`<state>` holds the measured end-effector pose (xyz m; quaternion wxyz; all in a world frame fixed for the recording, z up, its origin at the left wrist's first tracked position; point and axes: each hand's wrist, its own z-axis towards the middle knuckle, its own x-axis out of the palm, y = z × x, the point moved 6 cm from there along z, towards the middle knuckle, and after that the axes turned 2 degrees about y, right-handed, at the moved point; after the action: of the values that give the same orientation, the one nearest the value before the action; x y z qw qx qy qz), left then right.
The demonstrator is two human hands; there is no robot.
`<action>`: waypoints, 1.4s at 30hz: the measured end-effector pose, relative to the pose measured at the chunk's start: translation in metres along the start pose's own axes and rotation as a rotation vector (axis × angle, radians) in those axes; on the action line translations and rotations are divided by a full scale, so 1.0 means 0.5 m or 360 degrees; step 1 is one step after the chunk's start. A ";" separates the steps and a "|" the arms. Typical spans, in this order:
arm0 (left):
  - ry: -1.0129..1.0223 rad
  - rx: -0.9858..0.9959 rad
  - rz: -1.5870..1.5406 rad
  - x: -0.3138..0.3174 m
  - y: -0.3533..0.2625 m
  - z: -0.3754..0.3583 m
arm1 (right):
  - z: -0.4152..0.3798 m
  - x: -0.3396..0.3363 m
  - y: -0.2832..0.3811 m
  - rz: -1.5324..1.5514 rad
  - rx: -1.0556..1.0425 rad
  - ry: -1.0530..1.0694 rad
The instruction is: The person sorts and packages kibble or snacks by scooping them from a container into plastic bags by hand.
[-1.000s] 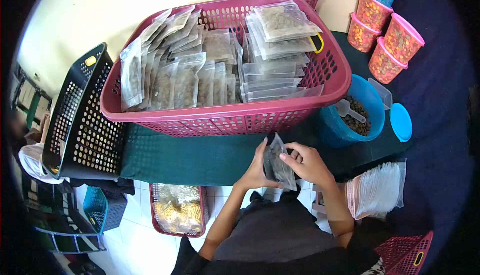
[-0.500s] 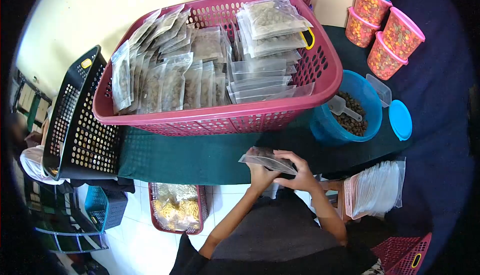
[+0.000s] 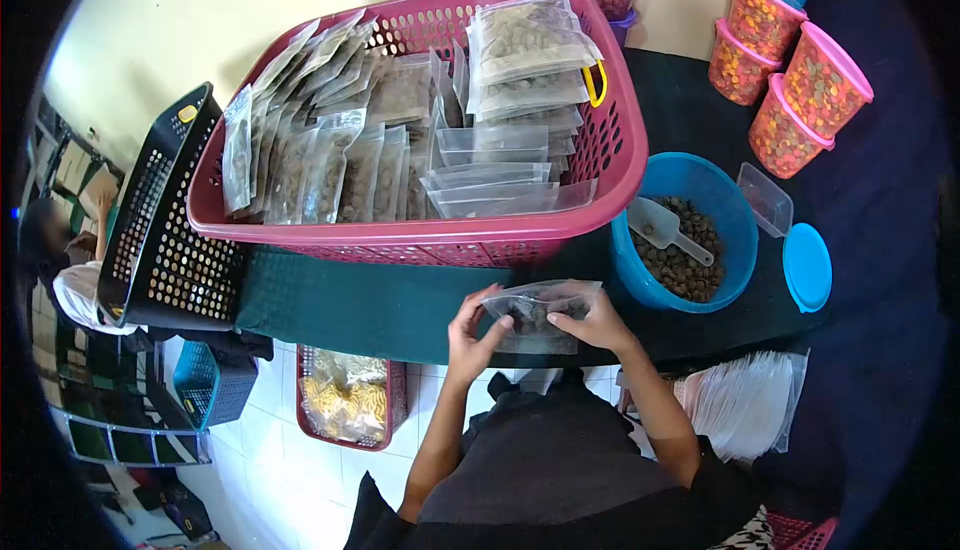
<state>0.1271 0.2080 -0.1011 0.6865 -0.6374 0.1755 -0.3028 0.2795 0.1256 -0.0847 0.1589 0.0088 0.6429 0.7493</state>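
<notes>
A clear plastic bag [image 3: 538, 316] with dark brown pieces in it is held flat in front of my body, just over the table's front edge. My left hand [image 3: 474, 337] grips its left side, thumb on the front face. Opposite, my right hand [image 3: 602, 326] pinches the right side, thumb also on top. Beyond both hands stands a large maroon basket [image 3: 400, 235] packed with similar filled bags [image 3: 345, 165]. To the right, a blue tub [image 3: 645, 285] contains brown pieces [image 3: 690, 275] and a clear scoop [image 3: 660, 226].
A black basket [image 3: 170, 270] is at the left, with a person [image 3: 75, 285] beyond it. Tubs of colourful pieces [image 3: 820, 80], a clear container [image 3: 765, 200] and a blue lid [image 3: 807, 268] lie right. Flat empty bags [image 3: 745, 400] stand below the table edge.
The bag has turned from edge-on and tilted to broad side up. My hands have moved apart to its two sides. The camera view has shifted slightly.
</notes>
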 end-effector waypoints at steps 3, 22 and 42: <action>-0.0195 0.0074 0.0101 -0.011 -0.024 -0.005 | 0.002 -0.003 -0.003 0.0110 0.0046 0.0095; -0.0503 0.0163 0.1030 0.005 -0.099 -0.078 | 0.003 -0.045 0.073 -0.0045 -0.0557 0.0124; -0.0144 0.0182 0.1084 0.003 -0.099 -0.021 | -0.037 -0.078 0.077 -0.0371 -0.0256 -0.0265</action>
<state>0.1122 0.1987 -0.0534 0.7899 -0.5154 0.3303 -0.0370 0.3039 0.0934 -0.0434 0.2977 -0.0164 0.5622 0.7714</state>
